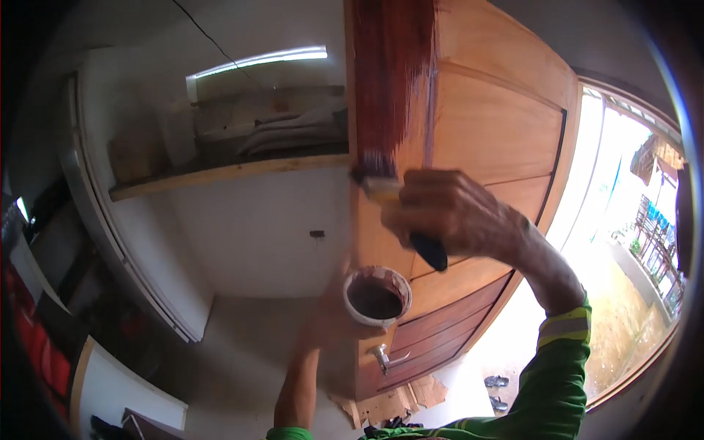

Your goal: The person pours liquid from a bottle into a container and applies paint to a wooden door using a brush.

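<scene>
My right hand is closed round the handle of a paintbrush, its dark bristles against the wooden door. Glossy dark red-brown stain covers the upper part of the door's edge strip and ends in ragged streaks above the brush. Below, my left hand grips a small white tub with dark liquid inside and smears on its rim. The fingers of that hand are partly hidden and blurred. Lower door panels are also dark red, while the upper ones are pale orange-brown.
A metal door handle sits just under the tub. Flattened cardboard lies on the floor at the door's foot, near a pair of sandals. Folded cloth rests on a wooden-edged shelf at left. Bright daylight enters through the doorway at right.
</scene>
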The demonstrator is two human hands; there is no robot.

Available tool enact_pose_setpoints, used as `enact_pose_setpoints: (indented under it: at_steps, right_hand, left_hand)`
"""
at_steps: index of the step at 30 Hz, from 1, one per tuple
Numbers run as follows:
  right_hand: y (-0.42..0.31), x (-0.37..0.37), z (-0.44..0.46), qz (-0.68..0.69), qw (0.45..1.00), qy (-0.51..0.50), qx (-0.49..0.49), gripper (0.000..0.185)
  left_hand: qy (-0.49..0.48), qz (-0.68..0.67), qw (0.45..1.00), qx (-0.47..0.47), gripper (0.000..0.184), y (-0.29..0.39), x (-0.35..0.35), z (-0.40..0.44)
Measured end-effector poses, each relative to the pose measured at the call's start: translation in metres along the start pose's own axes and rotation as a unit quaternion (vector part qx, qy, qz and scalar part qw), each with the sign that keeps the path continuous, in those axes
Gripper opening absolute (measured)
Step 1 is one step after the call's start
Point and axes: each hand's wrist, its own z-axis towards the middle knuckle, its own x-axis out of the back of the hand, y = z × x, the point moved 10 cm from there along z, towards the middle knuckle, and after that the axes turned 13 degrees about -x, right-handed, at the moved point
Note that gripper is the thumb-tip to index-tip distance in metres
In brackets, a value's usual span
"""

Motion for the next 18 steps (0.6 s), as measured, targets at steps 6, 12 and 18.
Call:
enact_pose_setpoints:
  at_steps: [6,12,18]
  right_hand:
    - [0.124,0.110,0.094,0.240,0.962,0.044,-0.119,0.013]
    - [0.161,0.217,0.136,0.060,0.940,0.242,-0.234,0.024]
    - [0.104,0.197,0.137,-0.051,0.916,0.285,-0.277,0.024]
  left_hand:
    - [-0.009,-0.015,1.000,0.011,0.140,0.012,-0.004,0.007]
    - [-0.007,0.023,1.000,-0.003,0.143,-0.004,0.003,-0.001]
    - [-0.002,0.033,0.999,0.011,0.144,0.002,0.003,0.001]
